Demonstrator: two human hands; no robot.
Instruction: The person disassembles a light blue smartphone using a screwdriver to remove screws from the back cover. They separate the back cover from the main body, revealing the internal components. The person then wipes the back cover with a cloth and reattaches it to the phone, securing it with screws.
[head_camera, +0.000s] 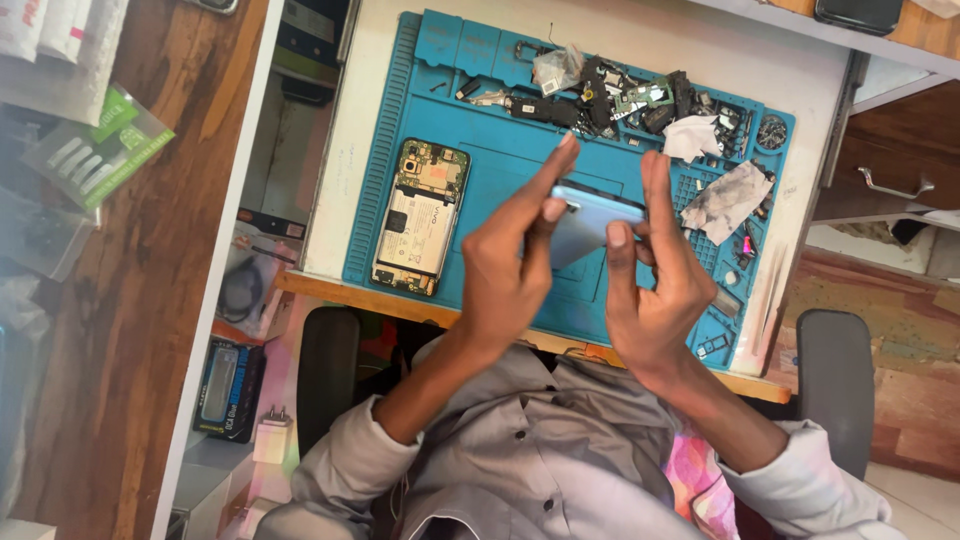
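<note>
both hands (580, 260) gripping blue back cover (590, 222), (opened) phone (421, 216) on mat (520, 160)

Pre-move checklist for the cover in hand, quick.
1. Cover gripped by both hands: ok, left hand and right hand pinch its edges.
2. Cover off the mat: ok, held above it.
3. Open phone flat on mat, apart from the hands: ok.
4. Loose parts away from open phone: ok, piled along the mat's far edge.
5. Cover's inner face clean: cannot tell, hidden by fingers.
</note>
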